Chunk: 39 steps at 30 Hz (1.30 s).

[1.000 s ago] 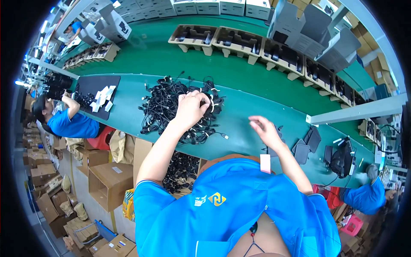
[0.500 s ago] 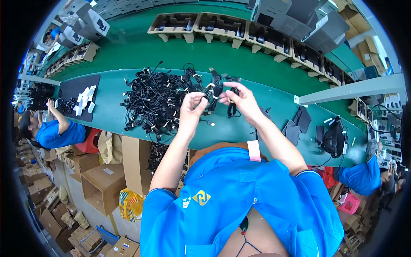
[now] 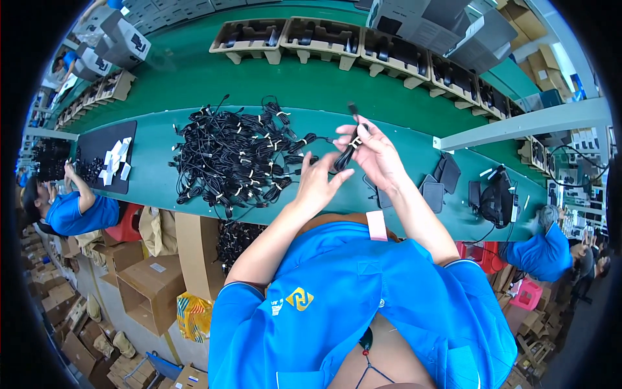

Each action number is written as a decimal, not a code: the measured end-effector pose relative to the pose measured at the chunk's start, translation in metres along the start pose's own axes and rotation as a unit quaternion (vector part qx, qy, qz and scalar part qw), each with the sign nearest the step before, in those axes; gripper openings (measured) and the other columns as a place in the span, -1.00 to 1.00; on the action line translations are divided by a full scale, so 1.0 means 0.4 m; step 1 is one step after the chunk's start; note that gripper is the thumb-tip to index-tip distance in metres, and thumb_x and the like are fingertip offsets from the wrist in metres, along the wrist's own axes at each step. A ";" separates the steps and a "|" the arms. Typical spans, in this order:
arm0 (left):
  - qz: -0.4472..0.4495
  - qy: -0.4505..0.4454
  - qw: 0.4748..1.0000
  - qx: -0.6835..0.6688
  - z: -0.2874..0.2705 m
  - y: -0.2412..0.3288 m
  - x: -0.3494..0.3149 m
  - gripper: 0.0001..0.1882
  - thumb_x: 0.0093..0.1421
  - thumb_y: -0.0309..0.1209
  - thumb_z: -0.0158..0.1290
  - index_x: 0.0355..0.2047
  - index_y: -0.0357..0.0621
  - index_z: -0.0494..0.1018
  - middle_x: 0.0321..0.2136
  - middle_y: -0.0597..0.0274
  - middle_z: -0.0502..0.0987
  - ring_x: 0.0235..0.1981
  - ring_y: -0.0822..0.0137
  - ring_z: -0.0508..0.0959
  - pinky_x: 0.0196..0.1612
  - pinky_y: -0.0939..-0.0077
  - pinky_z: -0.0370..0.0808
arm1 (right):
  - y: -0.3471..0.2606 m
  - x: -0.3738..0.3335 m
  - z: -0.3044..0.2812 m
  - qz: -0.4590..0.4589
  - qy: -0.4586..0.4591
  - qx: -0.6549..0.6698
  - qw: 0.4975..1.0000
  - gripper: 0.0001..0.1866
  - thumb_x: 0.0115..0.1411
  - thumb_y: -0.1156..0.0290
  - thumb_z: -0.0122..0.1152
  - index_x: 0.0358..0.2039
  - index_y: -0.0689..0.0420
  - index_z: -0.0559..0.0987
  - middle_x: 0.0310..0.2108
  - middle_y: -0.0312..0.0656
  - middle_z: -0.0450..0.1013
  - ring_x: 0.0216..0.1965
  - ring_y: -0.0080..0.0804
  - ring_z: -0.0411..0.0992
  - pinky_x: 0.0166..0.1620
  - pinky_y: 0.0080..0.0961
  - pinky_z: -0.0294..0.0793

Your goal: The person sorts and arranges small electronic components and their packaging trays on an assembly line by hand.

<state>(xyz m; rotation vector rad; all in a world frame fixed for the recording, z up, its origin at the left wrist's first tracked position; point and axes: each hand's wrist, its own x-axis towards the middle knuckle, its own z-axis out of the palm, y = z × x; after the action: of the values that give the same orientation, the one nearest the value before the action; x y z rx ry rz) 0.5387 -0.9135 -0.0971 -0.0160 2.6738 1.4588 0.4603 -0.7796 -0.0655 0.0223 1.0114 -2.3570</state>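
Note:
A bundled black cable [image 3: 346, 154], folded and bound with a pale tie, is held in my right hand [image 3: 381, 155]. One connector end sticks up above the fingers. Close to the bundle's lower end is my left hand [image 3: 316, 185], its thumb and fingers apart; the fingertips are slightly blurred. To the left of both hands spreads a heap of black cables [image 3: 227, 155], many tied into bundles with the same pale ties. One tied bundle at the heap's right edge reaches toward my right hand.
Flat dark pouches [image 3: 447, 172] and a black bag [image 3: 497, 198] lie on the green table to the right. Beyond the table stand moulded trays [image 3: 321, 40] with black parts. A metal bar [image 3: 525, 123] crosses at right. Co-workers sit on both sides; a carton [image 3: 152, 282] stands below left.
Both hands have moved right, away from the heap. My right hand has raised and turned a tied cable bundle; my left fingers have spread from their earlier pinch at the other bundles.

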 end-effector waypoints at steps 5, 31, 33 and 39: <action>-0.078 -0.118 0.979 -0.150 -0.022 -0.003 -0.015 -0.87 0.09 -0.39 -0.02 -0.42 -0.17 0.46 -0.59 0.29 0.48 -0.52 0.33 0.43 -0.26 0.43 0.36 | -0.068 -0.016 -0.043 0.006 0.004 -0.229 0.974 -0.68 0.20 0.40 0.01 -0.05 0.22 0.30 -0.30 -0.04 0.41 -0.36 -0.39 0.42 -0.23 -0.52 0.43; 0.042 0.210 0.950 0.229 0.175 -0.320 0.040 -0.58 -0.01 -0.50 0.00 -0.09 -0.24 0.27 -0.08 0.06 0.34 -0.06 0.09 0.35 -0.01 0.30 0.29 | -0.377 0.510 -0.232 -0.162 0.209 -0.836 0.482 -0.75 0.10 0.34 -0.05 -0.40 0.27 0.48 -0.42 0.01 0.48 -0.38 0.06 0.42 -0.27 -0.20 0.39; 0.049 0.222 0.947 0.226 0.187 -0.326 0.047 -0.60 -0.01 -0.49 -0.01 -0.10 -0.24 0.28 -0.07 0.06 0.34 -0.06 0.10 0.35 0.00 0.30 0.28 | -0.411 0.614 -0.284 -0.145 0.194 -0.892 0.382 -0.77 0.11 0.37 -0.10 -0.41 0.27 0.46 -0.41 0.04 0.46 -0.38 0.05 0.43 -0.29 -0.15 0.39; 0.030 0.248 0.932 0.263 0.179 -0.354 0.020 -0.69 0.03 -0.46 -0.08 -0.17 -0.25 0.36 -0.05 0.10 0.34 -0.05 0.14 0.37 0.01 0.36 0.28 | -0.377 0.782 -0.337 -0.087 0.075 -0.964 0.240 -0.65 0.14 0.32 -0.25 -0.42 0.24 0.51 -0.41 0.04 0.48 -0.39 0.00 0.45 -0.37 -0.11 0.38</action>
<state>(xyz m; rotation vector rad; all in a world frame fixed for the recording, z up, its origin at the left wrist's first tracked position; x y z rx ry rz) 0.5442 -0.9297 -0.2550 -0.3014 3.4164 0.7693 0.0946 -0.7607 -0.1341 -0.7649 3.0779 0.4142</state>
